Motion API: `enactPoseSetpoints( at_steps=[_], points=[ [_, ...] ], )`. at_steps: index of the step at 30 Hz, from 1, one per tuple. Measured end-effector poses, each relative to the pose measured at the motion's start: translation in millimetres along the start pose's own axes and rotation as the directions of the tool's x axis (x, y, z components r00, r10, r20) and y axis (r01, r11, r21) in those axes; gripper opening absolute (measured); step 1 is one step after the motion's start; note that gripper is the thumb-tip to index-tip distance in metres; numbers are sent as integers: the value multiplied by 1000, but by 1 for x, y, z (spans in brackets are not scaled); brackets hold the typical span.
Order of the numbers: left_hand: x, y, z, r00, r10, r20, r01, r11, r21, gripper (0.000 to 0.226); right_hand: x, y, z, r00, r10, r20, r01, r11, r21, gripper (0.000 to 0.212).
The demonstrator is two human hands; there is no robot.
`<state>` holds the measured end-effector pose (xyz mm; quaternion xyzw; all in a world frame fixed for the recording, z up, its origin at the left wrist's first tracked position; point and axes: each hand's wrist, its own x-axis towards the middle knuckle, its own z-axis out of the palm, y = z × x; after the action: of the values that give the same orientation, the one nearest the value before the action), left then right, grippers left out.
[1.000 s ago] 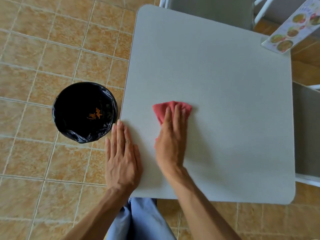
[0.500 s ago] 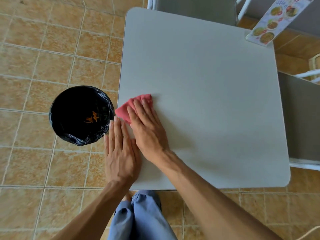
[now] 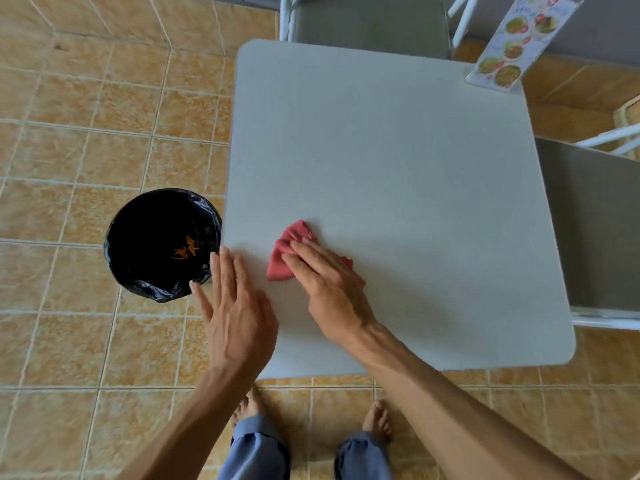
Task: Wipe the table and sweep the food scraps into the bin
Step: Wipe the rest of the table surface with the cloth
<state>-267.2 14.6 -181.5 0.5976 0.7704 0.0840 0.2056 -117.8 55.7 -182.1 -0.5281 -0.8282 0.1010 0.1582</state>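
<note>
A grey square table (image 3: 398, 161) fills the middle of the view. My right hand (image 3: 329, 285) lies flat on a crumpled red cloth (image 3: 284, 254), pressing it on the table's near left part. My left hand (image 3: 235, 313) rests with fingers straight and together along the table's left edge, holding nothing. A bin with a black liner (image 3: 138, 271) stands on the floor just left of the table, touching distance from my left fingertips. Orange food scraps (image 3: 187, 251) lie at its bottom.
A laminated menu stand (image 3: 509, 53) sits at the table's far right corner. Grey chairs stand at the far side (image 3: 370, 26) and the right side (image 3: 595, 230). The floor is tan tile (image 3: 86, 133). My bare feet (image 3: 377, 420) are below the near edge.
The red cloth under my right hand went left to the table's edge by the bin, then back right a little. My left hand stayed at the left edge.
</note>
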Motion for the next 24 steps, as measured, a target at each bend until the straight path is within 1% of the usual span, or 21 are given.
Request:
enactPoseSetpoints(
  at_steps=[2,4,6,7,8,10,12,14,16,18,19,20,22,24],
  points=[
    [-11,17,3,1000,23,0,-23,1000,12,67,-23,10,-13,999,45,12,-45,999,-16,52],
    [-24,37,9,999,37,9,-37,999,-20,67,-36,17,-16,997,17,73,-16,1000,-21,47],
    [-36,58,17,1000,23,16,-22,998,-63,66,-35,26,-19,993,22,120,-22,1000,0,41],
    [-41,68,20,1000,7,17,-6,997,-80,65,-32,31,-25,991,52,121,-53,999,2,38],
    [-45,75,22,1000,-14,18,16,995,-94,63,-28,37,-33,988,90,124,-91,996,6,43],
    [-54,92,26,999,-33,17,34,992,-118,64,-28,54,-55,977,185,102,-188,982,21,60],
    [-66,120,35,1000,14,19,-11,990,-141,64,-49,82,-89,952,307,12,-307,950,64,64],
    [-77,144,46,996,80,25,-75,985,-154,62,-77,108,-121,905,405,-128,-401,914,59,60],
    [-91,177,64,984,173,36,-165,973,-161,62,-117,140,-151,831,506,-231,-513,858,34,65],
    [-103,209,84,959,277,58,-265,951,-160,62,-156,173,-163,746,606,-276,-616,785,58,72],
    [-107,225,94,941,332,70,-318,935,-155,61,-173,188,-162,719,643,-265,-649,757,74,72],
    [-110,239,105,918,386,85,-372,916,-148,59,-188,200,-156,710,668,-226,-669,739,83,70],
    [-112,259,124,869,479,122,-470,877,-94,57,-212,213,-139,754,650,-95,-650,759,28,64],
    [-109,267,140,842,515,160,-516,856,-37,57,-231,220,-122,798,603,-13,-602,796,-59,56]
  ],
)
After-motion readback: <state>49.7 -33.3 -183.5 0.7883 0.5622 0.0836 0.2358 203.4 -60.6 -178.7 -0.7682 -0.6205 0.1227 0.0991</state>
